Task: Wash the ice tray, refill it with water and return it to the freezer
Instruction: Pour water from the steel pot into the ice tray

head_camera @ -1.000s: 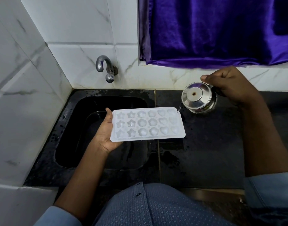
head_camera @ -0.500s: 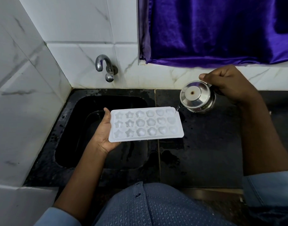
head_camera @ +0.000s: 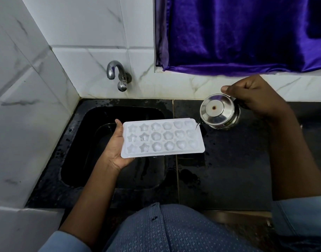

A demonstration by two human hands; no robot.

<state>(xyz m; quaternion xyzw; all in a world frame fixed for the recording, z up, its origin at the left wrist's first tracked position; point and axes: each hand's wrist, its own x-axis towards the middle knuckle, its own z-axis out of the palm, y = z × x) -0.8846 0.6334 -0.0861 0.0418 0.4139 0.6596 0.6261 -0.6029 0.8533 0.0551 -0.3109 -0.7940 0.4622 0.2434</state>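
The ice tray point(head_camera: 162, 139) is flat, cavities up, long side running left-right over the sink point(head_camera: 87, 160). The left hand point(head_camera: 116, 148) has its grip on the tray's left end; the right hand point(head_camera: 254, 97) has its grip round a tipped steel kettle point(head_camera: 219, 111).

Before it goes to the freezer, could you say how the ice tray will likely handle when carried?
The ice tray looks thin, so it probably flexes. Held at one end by the left hand, it may sag and spill. Wet, it is likely slippery.

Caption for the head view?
Left hand holds the ice tray above the edge of the sink while the right hand pours water from a steel kettle.
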